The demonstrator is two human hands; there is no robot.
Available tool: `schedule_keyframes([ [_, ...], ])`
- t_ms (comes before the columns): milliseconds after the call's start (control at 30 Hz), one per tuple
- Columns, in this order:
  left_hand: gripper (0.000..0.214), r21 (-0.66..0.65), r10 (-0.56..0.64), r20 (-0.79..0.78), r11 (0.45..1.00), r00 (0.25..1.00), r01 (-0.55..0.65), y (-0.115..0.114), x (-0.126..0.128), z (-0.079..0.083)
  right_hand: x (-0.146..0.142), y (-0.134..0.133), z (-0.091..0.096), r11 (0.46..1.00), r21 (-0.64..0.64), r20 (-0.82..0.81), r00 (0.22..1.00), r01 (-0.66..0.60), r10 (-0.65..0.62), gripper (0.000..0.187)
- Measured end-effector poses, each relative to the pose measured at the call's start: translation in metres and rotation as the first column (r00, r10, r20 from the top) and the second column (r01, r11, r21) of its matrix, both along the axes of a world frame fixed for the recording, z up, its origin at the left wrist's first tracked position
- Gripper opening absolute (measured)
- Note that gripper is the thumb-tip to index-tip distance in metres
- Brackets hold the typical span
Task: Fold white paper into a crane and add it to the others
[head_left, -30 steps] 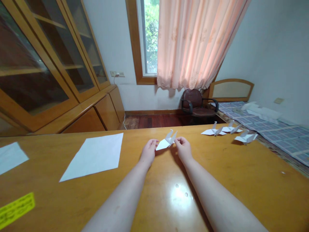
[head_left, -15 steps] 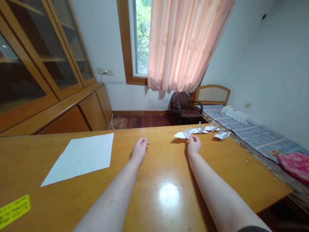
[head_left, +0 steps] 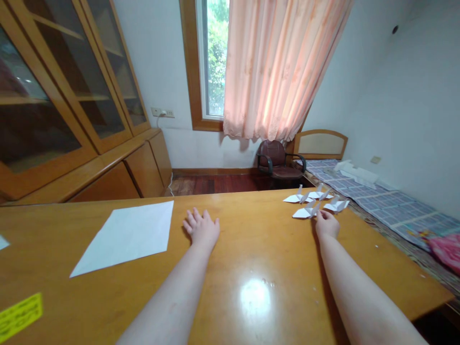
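My right hand (head_left: 327, 225) pinches the end of a white folded paper crane (head_left: 304, 212) at the right of the table. Close behind it stand more white cranes: one at the back left (head_left: 296, 198), another at the back (head_left: 318, 195) and a third to the right (head_left: 337, 206). Whether the pinched crane touches the tabletop I cannot tell. My left hand (head_left: 203, 231) is open, palm down with its fingers spread, over the middle of the table. To its left lies a flat white sheet of paper (head_left: 129, 235), apart from the fingers.
The wooden table (head_left: 247, 239) has a yellow label (head_left: 20, 316) at the near left and a paper corner (head_left: 3, 242) at the left edge. Beyond it are a brown armchair (head_left: 276, 160), a glass-door cabinet (head_left: 108, 158) and, along the right side, a bed (head_left: 373, 191).
My right hand has moved right with the crane, bringing it in front of the others. My left hand has gone from loosely curled to spread and shifted slightly left toward the sheet.
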State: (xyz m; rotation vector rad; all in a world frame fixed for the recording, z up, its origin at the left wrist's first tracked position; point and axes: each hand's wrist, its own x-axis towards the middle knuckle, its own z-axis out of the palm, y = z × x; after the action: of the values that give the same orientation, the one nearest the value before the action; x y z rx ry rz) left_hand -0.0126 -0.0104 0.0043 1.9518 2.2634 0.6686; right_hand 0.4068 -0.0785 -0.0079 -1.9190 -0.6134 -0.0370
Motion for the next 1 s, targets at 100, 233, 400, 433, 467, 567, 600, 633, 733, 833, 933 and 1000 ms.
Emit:
schedule_keyframes([
  [100,0.072,-0.125,0.148,-0.103,0.979,0.984,-0.160,0.006,-0.012,-0.007,0.001,-0.001,0.001,1.000,-0.024,-0.007,1.000,-0.004,0.003,0.040],
  [233,0.080,-0.225,0.248,-0.102,0.938,0.963,-0.265,0.018,-0.039,-0.009,0.004,-0.002,0.001,0.999,-0.043,-0.006,1.000,0.028,-0.028,0.039],
  [400,0.073,-0.300,0.263,-0.110,0.911,0.959,-0.284,0.017,-0.064,0.007,0.007,-0.005,-0.002,0.986,0.070,0.014,0.988,0.152,-0.153,0.033],
  [433,0.066,-0.273,0.221,-0.115,0.930,0.968,-0.245,0.016,-0.065,0.010,0.007,-0.006,-0.003,0.978,0.099,0.022,0.982,0.185,-0.188,0.032],
  [467,0.058,-0.252,0.174,-0.124,0.947,0.977,-0.200,0.014,-0.066,0.012,0.007,-0.007,-0.003,0.971,0.116,0.023,0.977,0.207,-0.211,0.033],
  [567,0.039,-0.200,0.021,-0.142,0.978,0.990,-0.049,0.011,-0.062,0.015,0.007,-0.008,-0.003,0.959,0.158,0.029,0.969,0.237,-0.244,0.032],
  [600,0.038,-0.189,-0.026,-0.140,0.982,0.990,-0.001,0.011,-0.059,0.015,0.007,-0.008,-0.003,0.957,0.166,0.032,0.969,0.237,-0.246,0.032],
  [633,0.038,-0.179,-0.070,-0.133,0.983,0.989,0.045,0.011,-0.057,0.015,0.007,-0.008,-0.002,0.956,0.173,0.037,0.968,0.237,-0.247,0.031],
  [733,0.038,-0.160,-0.154,-0.103,0.978,0.983,0.137,0.011,-0.055,0.022,0.007,-0.008,-0.002,0.952,0.200,0.056,0.967,0.232,-0.248,0.030],
  [833,0.040,-0.077,0.019,-0.079,0.997,0.997,-0.025,0.011,-0.070,0.045,0.008,-0.008,-0.001,0.950,0.224,0.070,0.969,0.218,-0.239,0.031],
  [933,0.047,-0.046,0.199,-0.065,0.978,0.978,-0.202,0.016,-0.105,0.069,0.008,-0.008,0.000,0.950,0.242,0.075,0.972,0.199,-0.223,0.030],
  [1000,0.052,-0.142,0.294,-0.051,0.944,0.955,-0.298,0.021,-0.134,0.072,0.007,-0.008,0.002,0.947,0.265,0.058,0.977,0.184,-0.206,0.032],
])
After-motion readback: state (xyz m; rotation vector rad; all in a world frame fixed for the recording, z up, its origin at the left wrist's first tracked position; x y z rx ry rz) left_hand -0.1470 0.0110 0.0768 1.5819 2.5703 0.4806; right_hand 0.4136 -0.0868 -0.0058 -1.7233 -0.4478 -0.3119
